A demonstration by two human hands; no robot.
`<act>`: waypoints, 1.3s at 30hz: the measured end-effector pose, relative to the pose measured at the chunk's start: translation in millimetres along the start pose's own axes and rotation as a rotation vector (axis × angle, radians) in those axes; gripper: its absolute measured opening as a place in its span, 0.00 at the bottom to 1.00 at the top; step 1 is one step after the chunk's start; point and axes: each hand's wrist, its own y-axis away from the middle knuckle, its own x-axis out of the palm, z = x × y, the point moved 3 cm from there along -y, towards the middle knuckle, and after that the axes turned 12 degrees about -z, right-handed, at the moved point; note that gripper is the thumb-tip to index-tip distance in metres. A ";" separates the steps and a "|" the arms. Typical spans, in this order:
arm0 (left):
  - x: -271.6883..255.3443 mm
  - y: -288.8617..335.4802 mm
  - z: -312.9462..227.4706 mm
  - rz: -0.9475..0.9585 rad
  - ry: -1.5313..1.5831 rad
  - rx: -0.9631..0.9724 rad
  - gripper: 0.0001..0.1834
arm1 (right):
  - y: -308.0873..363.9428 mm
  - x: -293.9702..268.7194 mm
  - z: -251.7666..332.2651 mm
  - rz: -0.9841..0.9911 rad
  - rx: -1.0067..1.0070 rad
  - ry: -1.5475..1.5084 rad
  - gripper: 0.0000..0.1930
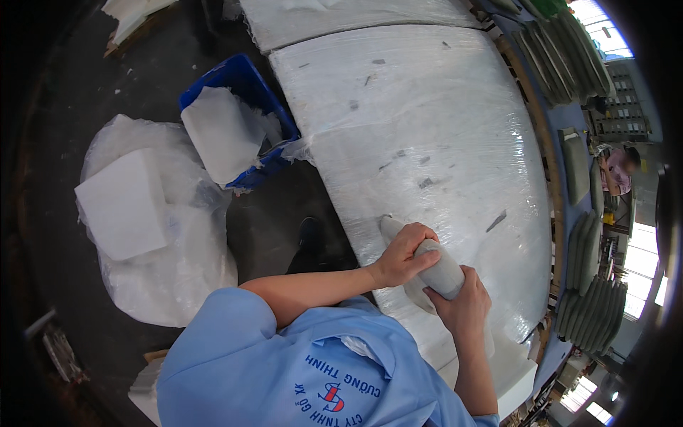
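Observation:
A pale grey, rounded, roll-like piece (444,272) is held in both hands above a wrapped white surface (441,128). Its exact kind cannot be made out. My left hand (405,256) is closed over its upper part, thumb on the near side. One rounded end shows past my knuckles. Lower down and to the right, my right hand (462,304) grips the piece from the side, its thumb toward the left. More pale material hangs under the hands, partly hidden by them.
Left of the stack stands a blue bin (235,71) holding white foam sheets (222,132). Beside it on the floor lies a clear plastic bag (171,277) with a white foam block (128,206). Grey-green padded panels (594,313) line the right side, where another person (617,171) is visible.

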 end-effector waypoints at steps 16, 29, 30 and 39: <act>-16.5 -1.1 105.3 -0.045 0.114 -0.340 0.21 | -22.0 7.9 49.3 0.011 -0.066 -0.025 0.38; 42.2 26.1 135.2 -0.171 0.238 -0.738 0.40 | 79.3 -33.7 -20.4 -0.177 -0.041 -0.278 0.39; 53.1 25.9 124.2 -0.163 0.245 -0.744 0.40 | 95.4 -37.6 -32.9 -0.217 -0.024 -0.307 0.39; 168.0 26.7 91.4 -0.099 0.259 -0.739 0.42 | 250.9 -80.0 -139.0 -0.537 0.171 -0.557 0.47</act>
